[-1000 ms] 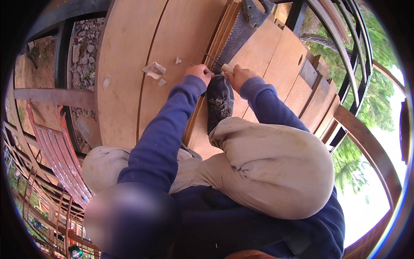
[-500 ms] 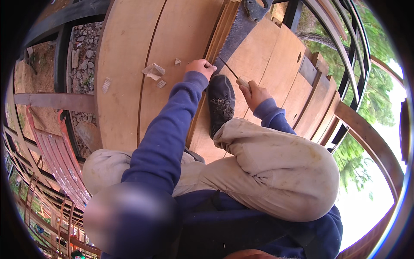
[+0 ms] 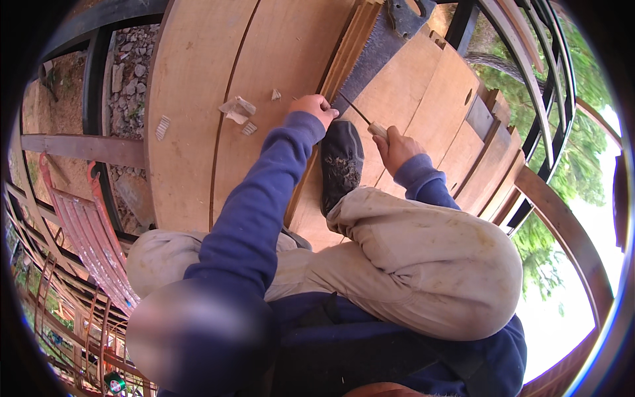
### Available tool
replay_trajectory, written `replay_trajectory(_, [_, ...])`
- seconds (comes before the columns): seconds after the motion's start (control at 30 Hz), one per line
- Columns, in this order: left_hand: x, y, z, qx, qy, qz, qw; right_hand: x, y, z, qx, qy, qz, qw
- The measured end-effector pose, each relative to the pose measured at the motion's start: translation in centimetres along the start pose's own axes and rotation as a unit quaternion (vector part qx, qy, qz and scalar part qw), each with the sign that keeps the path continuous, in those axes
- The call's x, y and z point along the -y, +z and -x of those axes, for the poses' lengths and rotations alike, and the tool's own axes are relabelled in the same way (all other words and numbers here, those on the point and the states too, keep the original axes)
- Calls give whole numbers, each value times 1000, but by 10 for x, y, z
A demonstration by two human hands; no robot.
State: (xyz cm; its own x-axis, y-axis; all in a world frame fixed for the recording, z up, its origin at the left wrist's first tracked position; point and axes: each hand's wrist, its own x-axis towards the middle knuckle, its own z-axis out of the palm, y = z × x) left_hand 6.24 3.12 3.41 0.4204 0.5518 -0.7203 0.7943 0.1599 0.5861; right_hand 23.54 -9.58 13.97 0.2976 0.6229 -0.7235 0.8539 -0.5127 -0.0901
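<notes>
A handsaw lies with its dark handle far off and its worn blade running toward me along a stack of narrow boards. My left hand is closed in a pinch at the near tip of the blade; the fingertips partly hide what they grip. In my right hand is the light wooden handle of a thin file. The file slants up to the left, its far end over the blade's toothed edge. My black shoe rests just below the blade tip, between both hands.
Wide wooden planks form the surface around me. Torn paper and small scraps lie left of my left hand. A dark metal railing borders the left, with rubble beyond. A red slatted piece stands at lower left.
My left hand has shifted slightly toward me and to the right. The saw's handle appears a little farther right. The file stays in my right hand, nearly at the same slant.
</notes>
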Motion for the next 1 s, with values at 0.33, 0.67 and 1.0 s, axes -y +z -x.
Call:
replay_trajectory(0.33, [-2,7,-1,-16,23,7,1000,27,-9,-56,-10,-22,13,1000])
replay_trajectory(0.67, [14,8,4,-33,27,56,998,4,-8,1,-56,-34,-38,997])
replay_trajectory(1.0, [13,7,4,-16,18,0,1000,4,-4,-1,10,1,12,1000])
